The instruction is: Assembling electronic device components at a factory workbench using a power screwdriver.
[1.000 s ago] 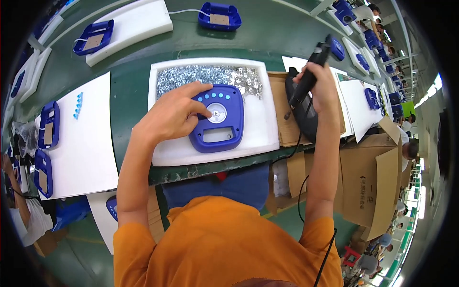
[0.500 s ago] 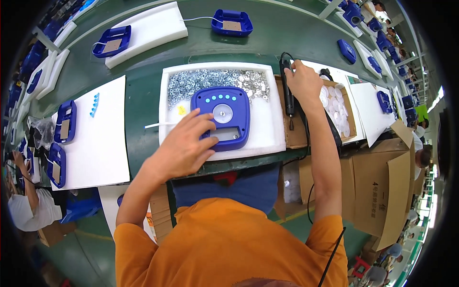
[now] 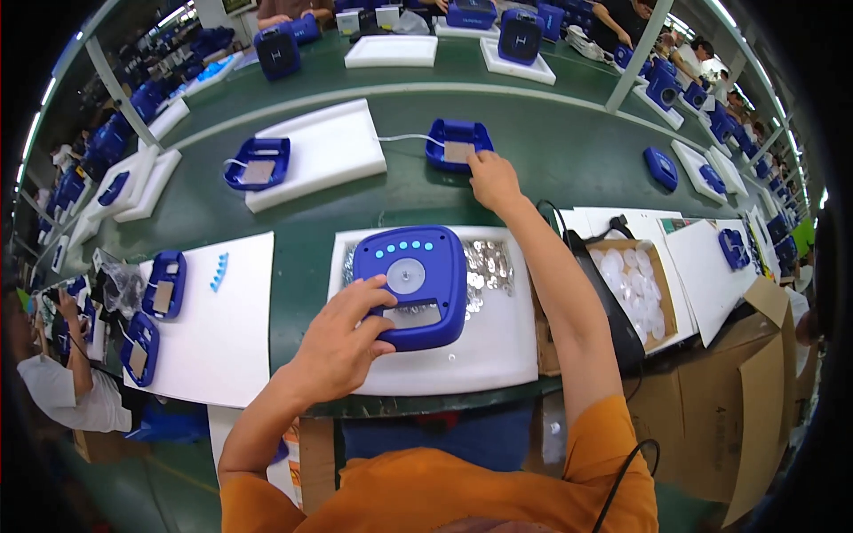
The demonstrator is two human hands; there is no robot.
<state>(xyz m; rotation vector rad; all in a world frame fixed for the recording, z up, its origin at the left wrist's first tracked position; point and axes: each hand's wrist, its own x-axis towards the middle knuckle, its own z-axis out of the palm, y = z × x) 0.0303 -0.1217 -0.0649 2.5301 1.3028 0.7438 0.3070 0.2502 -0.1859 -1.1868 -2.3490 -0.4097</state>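
My left hand (image 3: 342,342) grips the lower left edge of a blue square plastic cover (image 3: 440,306), fingers at its rectangular cutout. The cover has a row of turquoise buttons and a clear round disc in its middle. It is over a white foam tray (image 3: 480,360) with loose metal washers or nuts (image 3: 487,271), partly hidden by the cover. My right arm stretches far forward, and my right hand (image 3: 495,180) pinches the near right edge of a blue housing (image 3: 458,133). A brown board (image 3: 458,153) sits inside that housing, and a white cable runs from it to the left.
Another blue housing (image 3: 258,164) leans on a white foam block (image 3: 333,147). Two more housings (image 3: 164,284) lie on a white sheet (image 3: 231,346) at left. A carton of clear discs (image 3: 635,293) stands right, beside a black object (image 3: 613,306). Cardboard boxes (image 3: 711,426) are below.
My right hand has left the black electric screwdriver and reached forward to the blue housing. The cover in my left hand has shifted left over the tray. The view has tilted up.
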